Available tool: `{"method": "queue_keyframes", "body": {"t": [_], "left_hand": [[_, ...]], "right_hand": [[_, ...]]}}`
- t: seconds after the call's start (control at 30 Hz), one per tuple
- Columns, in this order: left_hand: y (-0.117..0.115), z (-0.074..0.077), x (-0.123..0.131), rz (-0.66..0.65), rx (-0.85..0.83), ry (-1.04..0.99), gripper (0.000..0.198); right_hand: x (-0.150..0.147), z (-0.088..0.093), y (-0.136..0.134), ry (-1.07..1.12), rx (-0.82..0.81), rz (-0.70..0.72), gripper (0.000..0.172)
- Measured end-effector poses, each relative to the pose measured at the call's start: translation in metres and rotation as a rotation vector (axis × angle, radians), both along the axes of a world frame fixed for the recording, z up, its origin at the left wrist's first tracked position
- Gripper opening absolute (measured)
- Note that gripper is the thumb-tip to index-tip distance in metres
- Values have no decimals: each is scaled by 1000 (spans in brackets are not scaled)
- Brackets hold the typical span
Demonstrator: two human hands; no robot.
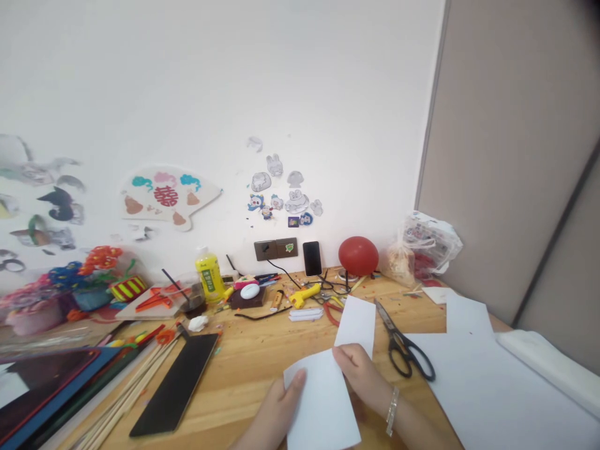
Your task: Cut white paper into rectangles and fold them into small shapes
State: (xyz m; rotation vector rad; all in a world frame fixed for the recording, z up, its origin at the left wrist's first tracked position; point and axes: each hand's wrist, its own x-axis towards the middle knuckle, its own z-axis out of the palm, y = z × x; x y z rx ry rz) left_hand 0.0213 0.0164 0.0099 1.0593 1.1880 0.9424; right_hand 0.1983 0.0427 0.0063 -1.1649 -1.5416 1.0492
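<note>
My left hand holds the left edge of a white sheet of paper low in the middle of the wooden table, thumb on top. My right hand, a bracelet on its wrist, pinches the same sheet at its upper right edge. A second white piece of paper lies just behind it. Black-handled scissors rest on the table right of my right hand.
A large white sheet covers the table's right side. A black strip, wooden sticks and coloured boards lie at left. Along the wall stand a yellow bottle, a phone, a red balloon, a yellow glue gun and craft flowers.
</note>
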Motion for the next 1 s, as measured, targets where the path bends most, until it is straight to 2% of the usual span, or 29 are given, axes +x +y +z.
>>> {"method": "queue_keyframes", "body": {"t": [0.27, 0.4, 0.47, 0.5, 0.6, 0.67, 0.8, 1.0], "left_hand": [[-1, -3, 1, -7, -42, -59, 38], [2, -4, 2, 0, -73, -144, 44], [5, -1, 1, 30, -101, -246, 43], [7, 2, 1, 50, -115, -303, 43], [10, 11, -3, 106, -154, -424, 40], [12, 15, -5, 129, -172, -450, 41], [13, 20, -7, 125, -220, -488, 46], [12, 16, -8, 44, -250, -515, 60]], "right_hand": [[-2, -3, 2, -73, 38, -36, 39], [0, 3, -2, -137, 135, -72, 38], [3, 8, -5, -193, 232, -14, 35], [5, 11, -7, -243, 288, 54, 45], [9, 15, -10, -442, 377, 287, 96], [9, 16, -12, -542, 357, 350, 105], [7, 16, -12, -593, 345, 351, 84], [6, 13, -11, -519, 337, 284, 63]]}}
